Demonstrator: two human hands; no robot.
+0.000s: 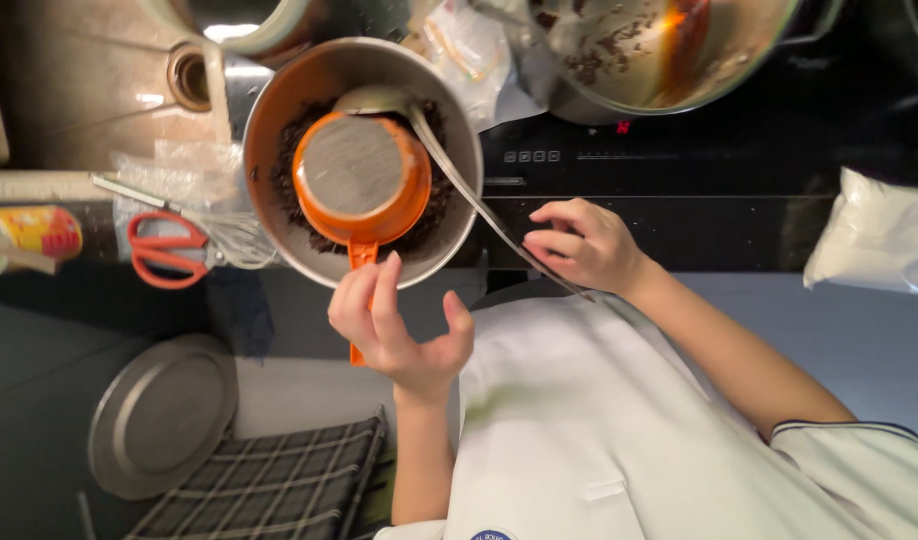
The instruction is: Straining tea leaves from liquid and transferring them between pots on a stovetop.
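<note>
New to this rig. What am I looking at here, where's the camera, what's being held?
There is no machine here. It is one picture from a camera on a person's head, looking down at their own two bare hands.

The left hand pinches the handle of an orange cup that sits in a metal bowl of dark crumbs. The right hand holds the long handle of a ladle resting in the same bowl.

Nearby lie red scissors, a whisk, a grey round plate and a checked cloth. A pot stands on the black cooktop.
</note>
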